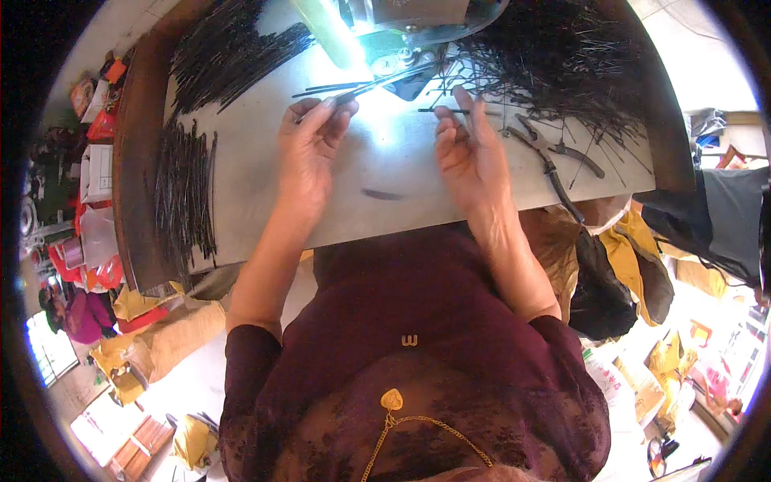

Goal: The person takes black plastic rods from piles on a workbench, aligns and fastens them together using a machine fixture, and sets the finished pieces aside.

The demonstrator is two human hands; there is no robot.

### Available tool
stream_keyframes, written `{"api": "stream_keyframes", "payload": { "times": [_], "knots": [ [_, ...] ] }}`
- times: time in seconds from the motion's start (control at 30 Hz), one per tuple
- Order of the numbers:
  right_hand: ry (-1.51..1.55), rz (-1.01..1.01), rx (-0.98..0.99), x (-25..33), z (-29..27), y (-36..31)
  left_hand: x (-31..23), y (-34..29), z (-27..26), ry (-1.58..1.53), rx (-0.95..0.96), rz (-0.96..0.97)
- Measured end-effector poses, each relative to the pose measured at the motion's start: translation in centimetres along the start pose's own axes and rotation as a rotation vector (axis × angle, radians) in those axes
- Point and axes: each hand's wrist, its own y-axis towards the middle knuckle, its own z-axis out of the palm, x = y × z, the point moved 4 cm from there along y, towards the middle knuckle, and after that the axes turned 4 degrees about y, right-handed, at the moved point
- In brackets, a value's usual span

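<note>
My left hand (pixel 313 136) is closed, thumb against fingers, on several thin black rods (pixel 371 87) that slant up to the right under the lamp light. To its right, my right hand (pixel 474 149) pinches a short thin black rod (pixel 434 110), held nearly level. Beside that hand lies a pair of pliers (pixel 554 157) with dark handles, spread apart. A tangled heap of thin black rods (pixel 554 60) rises beyond my right hand. Below and between both hands, a small dark blurred sliver (pixel 381 194) shows over the tabletop; its kind is unclear.
The pale tabletop (pixel 353 213) has a raised brown edge (pixel 138 161) on its left. Straight black rods lie stacked at the far left (pixel 233 60) and near left (pixel 185 193). A bright tube lamp (pixel 329 32) and a metal fixture (pixel 397 60) stand at the back.
</note>
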Motion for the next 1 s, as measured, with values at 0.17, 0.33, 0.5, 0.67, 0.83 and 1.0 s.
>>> {"api": "stream_keyframes", "payload": {
  "times": [0.17,0.33,0.5,0.67,0.83,1.0],
  "knots": [
    [-0.945,-0.203,-0.095,1.1,1.5,-0.7,0.0,0.6,-0.1,-0.011,0.029,0.002],
    [-0.829,-0.201,0.063,1.2,2.8,0.6,-0.3,1.6,1.9,0.028,0.047,0.061],
    [-0.684,-0.354,0.067,1.6,4.5,2.2,0.5,3.6,2.0,-0.041,0.026,0.073],
    [-0.603,-0.376,0.075,1.2,3.5,3.7,0.9,4.0,2.6,0.017,0.126,0.178],
    [-0.506,-0.331,0.056,1.0,2.8,5.3,1.7,4.1,2.0,0.076,0.055,0.115],
    [-0.415,-0.323,0.088,1.5,2.8,5.1,1.6,3.9,2.8,0.032,0.035,0.01]
  ]
}}
